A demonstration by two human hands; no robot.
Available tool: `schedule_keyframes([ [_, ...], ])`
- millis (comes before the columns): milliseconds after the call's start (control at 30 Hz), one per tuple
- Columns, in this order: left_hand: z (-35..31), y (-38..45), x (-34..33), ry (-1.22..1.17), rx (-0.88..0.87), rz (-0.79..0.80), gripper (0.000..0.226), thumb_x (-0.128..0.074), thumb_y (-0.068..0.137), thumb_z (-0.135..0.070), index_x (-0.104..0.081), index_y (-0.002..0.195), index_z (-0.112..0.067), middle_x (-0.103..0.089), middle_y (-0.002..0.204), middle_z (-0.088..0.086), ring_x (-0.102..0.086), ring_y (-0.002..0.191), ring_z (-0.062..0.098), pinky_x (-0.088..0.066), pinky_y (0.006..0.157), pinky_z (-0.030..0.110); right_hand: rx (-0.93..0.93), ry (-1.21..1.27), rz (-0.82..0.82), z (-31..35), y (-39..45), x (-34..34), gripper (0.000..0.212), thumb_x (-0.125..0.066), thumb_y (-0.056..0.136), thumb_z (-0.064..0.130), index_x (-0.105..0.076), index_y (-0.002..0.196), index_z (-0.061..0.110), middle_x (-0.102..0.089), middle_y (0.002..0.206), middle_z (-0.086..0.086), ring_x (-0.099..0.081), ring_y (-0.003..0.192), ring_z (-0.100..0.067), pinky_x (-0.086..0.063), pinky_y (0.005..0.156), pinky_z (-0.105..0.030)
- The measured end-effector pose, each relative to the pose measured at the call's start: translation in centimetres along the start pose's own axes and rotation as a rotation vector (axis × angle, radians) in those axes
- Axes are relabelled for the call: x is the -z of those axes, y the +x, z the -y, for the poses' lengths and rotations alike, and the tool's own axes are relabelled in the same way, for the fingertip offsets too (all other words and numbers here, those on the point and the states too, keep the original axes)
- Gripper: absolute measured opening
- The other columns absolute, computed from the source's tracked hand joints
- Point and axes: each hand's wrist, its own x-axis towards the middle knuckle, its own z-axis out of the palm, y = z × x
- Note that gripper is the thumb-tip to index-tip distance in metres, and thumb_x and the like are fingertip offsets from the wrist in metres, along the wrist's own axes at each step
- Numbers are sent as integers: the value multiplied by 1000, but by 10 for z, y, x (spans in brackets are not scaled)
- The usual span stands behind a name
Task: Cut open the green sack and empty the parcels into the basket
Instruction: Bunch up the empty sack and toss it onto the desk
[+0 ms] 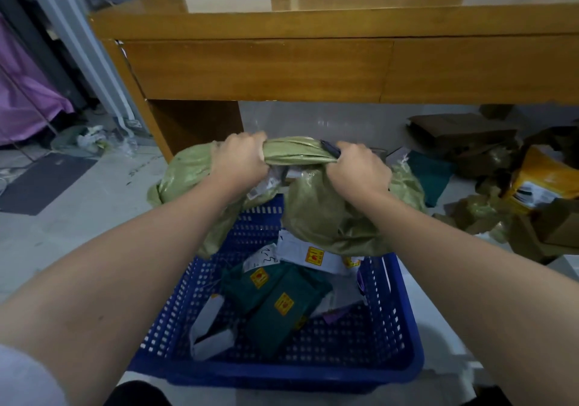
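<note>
The green woven sack hangs over the far end of the blue plastic basket, its top edge bunched between both hands. My left hand grips the bunched fabric on the left. My right hand grips it on the right, and a dark cutter sticks out of that fist. Dark green parcels and white parcels with yellow stickers lie in the basket. More parcels show in the sack's mouth between my hands.
A wooden desk stands right behind the sack. Flattened cardboard, a yellow box and crumpled green sacking litter the floor to the right. A dark mat lies on the left floor.
</note>
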Motion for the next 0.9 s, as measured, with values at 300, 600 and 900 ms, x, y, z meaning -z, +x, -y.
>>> schedule_keyframes([
  [300,-43,8,6,-1260,494,61,3,-51,92,-20,-50,95,-22,-63,102,10,-64,92,29,-55,85,49,-93,653,209,-3,-6,-21,78,-73,59,66,-57,125,28,-60,124,3,-59,111,-22,-50,95,-42],
  [600,-33,-9,3,-1959,586,365,49,-46,98,-40,-58,129,-5,-61,130,21,-59,120,37,-46,101,53,-136,417,82,-19,-7,-18,126,-82,58,63,-5,155,38,-10,164,1,-31,143,-28,-40,101,-44],
  [900,-25,-13,-12,-2369,693,90,55,-46,96,-41,-51,136,-4,-52,139,24,-50,128,41,-38,108,58,-224,642,140,-29,-19,-35,117,-79,60,64,-17,155,35,-27,159,7,-32,143,-22,-39,108,-47],
])
